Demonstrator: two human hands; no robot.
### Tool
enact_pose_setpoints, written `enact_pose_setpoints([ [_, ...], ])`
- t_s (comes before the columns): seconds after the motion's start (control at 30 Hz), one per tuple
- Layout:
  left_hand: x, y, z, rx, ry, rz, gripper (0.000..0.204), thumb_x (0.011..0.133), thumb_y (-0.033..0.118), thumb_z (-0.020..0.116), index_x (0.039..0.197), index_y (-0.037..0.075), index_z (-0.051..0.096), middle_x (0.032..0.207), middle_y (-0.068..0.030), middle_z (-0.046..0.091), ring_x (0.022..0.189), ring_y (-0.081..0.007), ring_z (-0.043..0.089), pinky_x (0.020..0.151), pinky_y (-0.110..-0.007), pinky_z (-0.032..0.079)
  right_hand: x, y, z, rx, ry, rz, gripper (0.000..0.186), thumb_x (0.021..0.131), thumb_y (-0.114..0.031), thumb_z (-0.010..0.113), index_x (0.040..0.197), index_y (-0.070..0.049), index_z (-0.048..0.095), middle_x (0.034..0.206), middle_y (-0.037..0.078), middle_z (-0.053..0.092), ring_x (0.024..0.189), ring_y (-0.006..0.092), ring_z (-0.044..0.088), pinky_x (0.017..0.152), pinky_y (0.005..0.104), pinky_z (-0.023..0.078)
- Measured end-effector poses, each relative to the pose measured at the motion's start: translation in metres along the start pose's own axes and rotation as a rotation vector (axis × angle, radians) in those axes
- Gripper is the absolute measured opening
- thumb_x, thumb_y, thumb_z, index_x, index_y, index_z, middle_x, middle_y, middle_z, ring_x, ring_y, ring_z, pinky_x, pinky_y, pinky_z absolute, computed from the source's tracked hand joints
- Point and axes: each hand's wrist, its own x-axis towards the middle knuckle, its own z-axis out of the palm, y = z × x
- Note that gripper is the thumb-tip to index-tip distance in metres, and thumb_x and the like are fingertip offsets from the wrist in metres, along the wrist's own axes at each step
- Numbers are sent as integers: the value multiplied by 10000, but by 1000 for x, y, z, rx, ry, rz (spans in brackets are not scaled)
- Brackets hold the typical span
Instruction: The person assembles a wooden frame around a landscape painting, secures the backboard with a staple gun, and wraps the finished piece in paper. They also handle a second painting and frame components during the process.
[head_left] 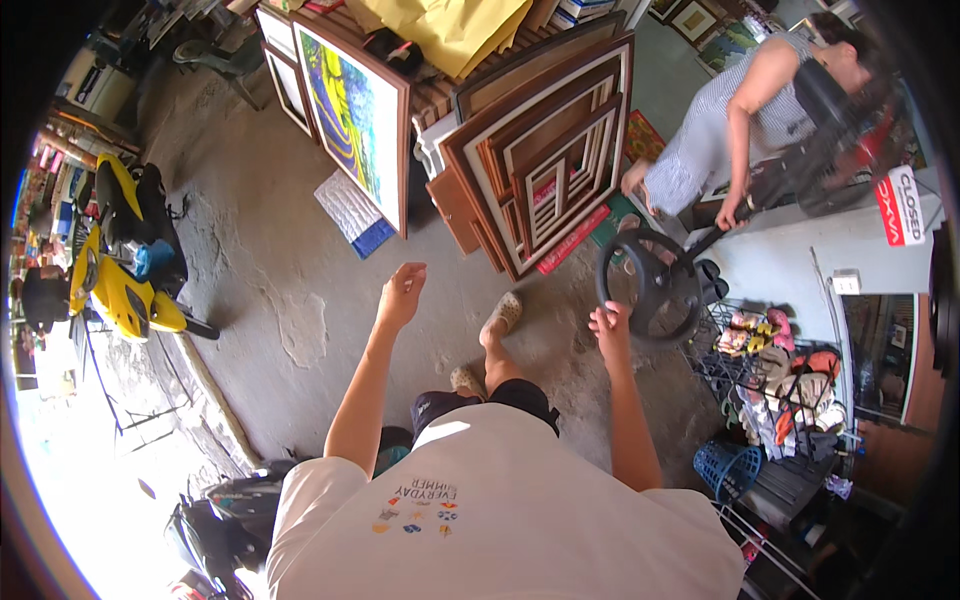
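Observation:
My left hand (402, 293) is raised over the floor with nothing in it, fingers loosely bent. My right hand (611, 325) is at the near left edge of a black ring-shaped base with spokes (668, 284). Its fingers are half bent and apart; whether they touch the ring, I cannot tell. A black pole (712, 238) runs from the ring toward another person (765, 105) at the upper right. That person's hand (733, 208) grips the pole. The pole's far end is a dark, blurred mass, so its kind is unclear.
Ahead, picture frames (540, 160) and a colourful painting (355, 110) lean against a stack. A yellow and black motorbike (125, 285) stands left. At right are a shoe rack (785, 385) and a blue basket (727, 468). A silver-and-blue pad (352, 208) lies on the floor.

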Motion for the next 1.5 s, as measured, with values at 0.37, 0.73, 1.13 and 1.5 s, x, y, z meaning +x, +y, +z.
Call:
enact_pose_setpoints([
  [0.37, 262, 138, 72, 285, -128, 495, 302, 939, 216, 624, 1195, 56, 634, 1340, -194, 563, 1250, -379, 516, 1063, -436, 402, 308, -57, 180, -649, 221, -391, 537, 859, -232, 739, 1258, -2, 462, 1181, 267, 545, 1049, 403, 593, 896, 449, 504],
  [0.73, 360, 138, 127, 370, -362, 314, 725, 853, 93, 648, 1499, 75, 319, 1287, -252, 538, 1161, -443, 547, 982, -486, 463, 393, -50, 222, -961, 60, -93, 285, 965, -310, 575, 1181, -129, 617, 1357, 391, 413, 1090, 490, 595, 889, 501, 541],
  [1.13, 305, 151, 133, 177, -578, 246, 740, 826, 63, 649, 1493, 31, 330, 1165, -239, 545, 1076, -436, 567, 888, -493, 496, 382, 13, 178, -627, 341, -232, 626, 896, -132, 665, 1447, -141, 368, 1309, 284, 423, 1129, 464, 507, 977, 512, 437],
  [1.5, 226, 189, 196, 153, -615, 351, 791, 788, 98, 682, 1500, 43, 341, 1200, -152, 554, 1015, -327, 604, 858, -420, 512, 361, -6, 118, -780, 421, -144, 209, 850, -104, 643, 1055, -103, 686, 938, 233, 645, 863, 382, 638, 753, 443, 491],
])
